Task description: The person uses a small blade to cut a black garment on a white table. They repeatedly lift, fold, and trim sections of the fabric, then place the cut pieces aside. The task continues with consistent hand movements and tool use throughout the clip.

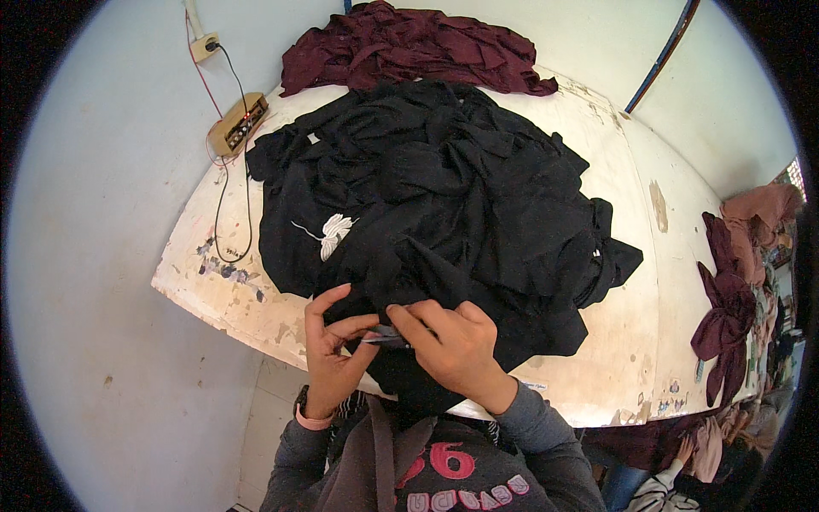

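A large heap of black cloth (444, 188) lies in front of me, its near edge hanging over the table edge toward my lap. At that edge my left hand (333, 350) pinches the black cloth between thumb and bent fingers, its index finger raised. My right hand (452, 346) is closed around a small grey metal tool that looks like thread snips (388, 338). The tool's tip points left and meets the left fingertips; its handle is hidden in the right palm. On the heap, above my left hand, rests a small bundle of white thread (334, 235).
A pale, worn table (597, 384) carries the heap. Behind it sits a maroon cloth pile (409, 47). At the left wall, a wooden box with a cord (239, 124) hangs near a socket (206, 48). More maroon cloth (725, 316) and another person's hand (685, 448) appear at right.
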`<state>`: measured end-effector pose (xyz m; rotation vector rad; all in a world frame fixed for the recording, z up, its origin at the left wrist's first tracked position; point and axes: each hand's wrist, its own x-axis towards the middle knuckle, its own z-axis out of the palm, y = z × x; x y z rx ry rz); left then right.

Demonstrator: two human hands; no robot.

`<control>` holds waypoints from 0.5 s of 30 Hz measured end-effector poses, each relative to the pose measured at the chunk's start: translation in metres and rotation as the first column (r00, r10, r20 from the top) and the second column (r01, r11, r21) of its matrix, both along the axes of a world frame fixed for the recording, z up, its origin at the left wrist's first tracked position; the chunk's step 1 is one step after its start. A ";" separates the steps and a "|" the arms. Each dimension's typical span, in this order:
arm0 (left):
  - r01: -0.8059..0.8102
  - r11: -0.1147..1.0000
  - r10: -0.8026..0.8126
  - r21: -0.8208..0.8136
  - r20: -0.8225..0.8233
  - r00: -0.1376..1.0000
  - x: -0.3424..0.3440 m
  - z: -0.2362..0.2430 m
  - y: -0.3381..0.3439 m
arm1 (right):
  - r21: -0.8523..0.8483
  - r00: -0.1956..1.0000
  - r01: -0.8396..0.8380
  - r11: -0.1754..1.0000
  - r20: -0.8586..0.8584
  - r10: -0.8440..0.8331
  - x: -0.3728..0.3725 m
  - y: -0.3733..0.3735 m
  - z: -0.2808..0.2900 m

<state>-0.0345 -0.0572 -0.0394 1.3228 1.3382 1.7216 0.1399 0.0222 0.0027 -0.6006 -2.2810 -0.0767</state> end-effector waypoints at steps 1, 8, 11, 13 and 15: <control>-0.008 1.000 0.011 0.021 -0.123 0.992 -0.001 0.004 0.000 | 0.027 1.000 -0.008 1.000 0.026 0.008 0.001 0.001 0.000; 0.054 0.998 -0.058 -0.028 -0.685 0.726 -0.012 0.019 0.006 | 0.139 0.996 -0.085 0.987 0.025 0.083 0.005 0.004 -0.005; -0.007 0.999 0.042 0.049 -0.772 0.634 -0.009 0.032 0.005 | 0.110 0.990 -0.112 0.988 -0.073 0.121 0.004 0.009 0.001; -0.039 0.991 0.122 0.125 -0.775 0.620 -0.009 0.042 0.013 | -0.111 0.988 -0.147 0.983 -0.073 0.139 0.008 0.016 0.008; -0.035 0.997 0.074 0.070 -0.705 0.705 -0.015 0.036 0.025 | -0.333 0.954 -0.216 0.918 -0.270 0.126 0.008 0.027 0.009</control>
